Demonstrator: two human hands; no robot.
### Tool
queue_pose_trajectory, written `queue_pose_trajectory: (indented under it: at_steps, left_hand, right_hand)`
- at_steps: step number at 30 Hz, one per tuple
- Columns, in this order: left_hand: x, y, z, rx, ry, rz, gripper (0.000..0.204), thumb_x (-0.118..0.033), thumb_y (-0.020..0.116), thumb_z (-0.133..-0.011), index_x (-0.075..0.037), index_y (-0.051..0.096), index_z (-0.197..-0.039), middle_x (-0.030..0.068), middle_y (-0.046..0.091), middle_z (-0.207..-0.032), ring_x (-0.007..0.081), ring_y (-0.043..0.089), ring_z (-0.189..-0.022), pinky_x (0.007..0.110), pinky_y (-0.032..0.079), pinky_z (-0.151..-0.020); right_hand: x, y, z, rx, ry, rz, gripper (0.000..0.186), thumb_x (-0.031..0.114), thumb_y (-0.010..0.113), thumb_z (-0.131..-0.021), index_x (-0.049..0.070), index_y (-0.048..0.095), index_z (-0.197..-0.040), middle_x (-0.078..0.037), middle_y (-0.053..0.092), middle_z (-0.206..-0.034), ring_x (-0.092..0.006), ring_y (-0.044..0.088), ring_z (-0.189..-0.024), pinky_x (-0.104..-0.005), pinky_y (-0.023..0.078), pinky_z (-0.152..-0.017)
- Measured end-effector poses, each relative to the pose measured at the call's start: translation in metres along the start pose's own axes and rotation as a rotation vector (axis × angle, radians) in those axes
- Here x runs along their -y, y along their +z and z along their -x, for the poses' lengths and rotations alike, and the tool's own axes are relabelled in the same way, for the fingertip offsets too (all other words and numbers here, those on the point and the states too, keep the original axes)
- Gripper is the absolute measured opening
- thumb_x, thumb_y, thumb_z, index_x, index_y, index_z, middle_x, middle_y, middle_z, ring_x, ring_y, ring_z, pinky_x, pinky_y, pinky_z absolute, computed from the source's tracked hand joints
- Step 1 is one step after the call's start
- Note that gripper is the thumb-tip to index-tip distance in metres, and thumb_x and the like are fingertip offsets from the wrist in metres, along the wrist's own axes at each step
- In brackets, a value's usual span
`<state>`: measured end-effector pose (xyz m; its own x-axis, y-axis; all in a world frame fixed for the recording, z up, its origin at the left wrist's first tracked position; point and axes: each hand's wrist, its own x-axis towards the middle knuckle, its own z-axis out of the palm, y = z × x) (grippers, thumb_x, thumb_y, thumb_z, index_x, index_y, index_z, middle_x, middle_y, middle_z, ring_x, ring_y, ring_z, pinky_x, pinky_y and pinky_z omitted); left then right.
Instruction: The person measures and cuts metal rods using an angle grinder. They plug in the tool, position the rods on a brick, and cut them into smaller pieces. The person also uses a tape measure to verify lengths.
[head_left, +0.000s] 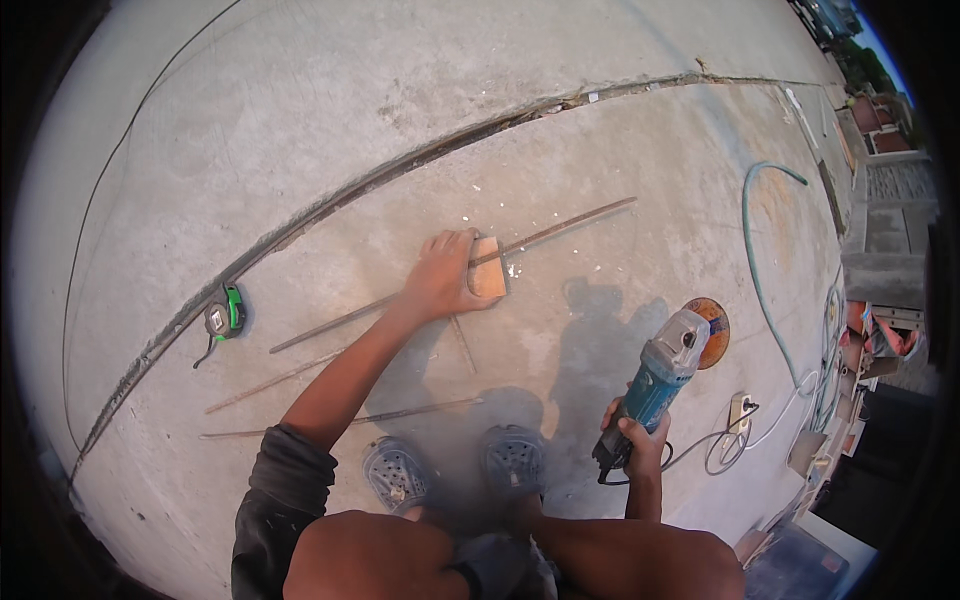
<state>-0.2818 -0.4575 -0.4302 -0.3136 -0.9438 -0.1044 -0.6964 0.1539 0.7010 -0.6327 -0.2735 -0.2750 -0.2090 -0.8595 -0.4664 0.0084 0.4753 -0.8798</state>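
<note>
My left hand (440, 275) grips a small wooden block (487, 267) and the long metal rod (570, 220) lying across it at a slant. More thin rods (340, 422) lie on the concrete nearer my feet, one short piece (463, 345) below the block. My right hand (640, 437) holds a teal angle grinder (660, 375) by its body, its orange disc (716, 343) to the right of the rod and apart from it. A green-and-black tape measure (225, 315) lies at the left.
A cracked groove (380, 175) runs across the concrete, and a thin wire (120, 145) lies at far left. On the right are a green hose (750, 240), a power strip (740, 415) with cords, and clutter (880, 330) along the edge. My clogged feet (395, 470) are below.
</note>
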Motion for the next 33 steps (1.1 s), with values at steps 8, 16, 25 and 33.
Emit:
queue_pose_trajectory:
  at_steps: [8, 16, 25, 33]
  left_hand:
    - [-0.014, 0.0, 0.008, -0.094, -0.048, -0.234, 0.114, -0.079, 0.087, -0.071, 0.004, 0.055, -0.143, 0.0246, 0.055, -0.146, 0.0409, 0.051, -0.137, 0.055, 0.039, -0.115]
    - [0.016, -0.015, 0.066, -0.183, -0.188, -0.087, 0.049, -0.047, 0.058, -0.112, -0.003, 0.07, -0.131, 0.0196, 0.07, -0.123, 0.0392, 0.066, -0.115, 0.053, 0.049, -0.099]
    - [0.039, -0.007, 0.074, -0.311, -0.055, 0.022, 0.026, -0.028, 0.072, -0.106, -0.006, 0.08, -0.116, 0.0177, 0.076, -0.097, 0.0377, 0.073, -0.082, 0.045, 0.057, -0.074]
    - [0.054, -0.017, 0.077, -0.23, -0.079, -0.01, 0.028, -0.032, 0.068, -0.108, -0.007, 0.079, -0.117, 0.0144, 0.075, -0.102, 0.0373, 0.07, -0.102, 0.05, 0.052, -0.09]
  right_hand:
    - [-0.001, 0.005, -0.011, 0.023, 0.04, -0.008, 0.079, 0.026, 0.086, -0.078, -0.007, 0.051, -0.141, -0.017, 0.072, -0.096, -0.0265, 0.073, -0.077, -0.0379, 0.061, -0.071]
    - [-0.004, 0.011, -0.008, 0.078, 0.015, 0.082, 0.076, 0.028, 0.091, -0.083, -0.004, 0.054, -0.14, -0.014, 0.073, -0.096, -0.0224, 0.072, -0.077, -0.0342, 0.058, -0.07]
    - [-0.008, 0.025, -0.014, 0.119, 0.049, 0.208, 0.062, 0.02, 0.091, -0.086, -0.005, 0.062, -0.134, -0.012, 0.073, -0.095, -0.0212, 0.072, -0.074, -0.0341, 0.059, -0.068]
    - [0.016, 0.043, -0.009, 0.187, 0.073, 0.125, 0.05, 0.014, 0.087, -0.086, -0.007, 0.064, -0.125, -0.015, 0.075, -0.097, -0.0232, 0.074, -0.073, -0.0357, 0.06, -0.067]
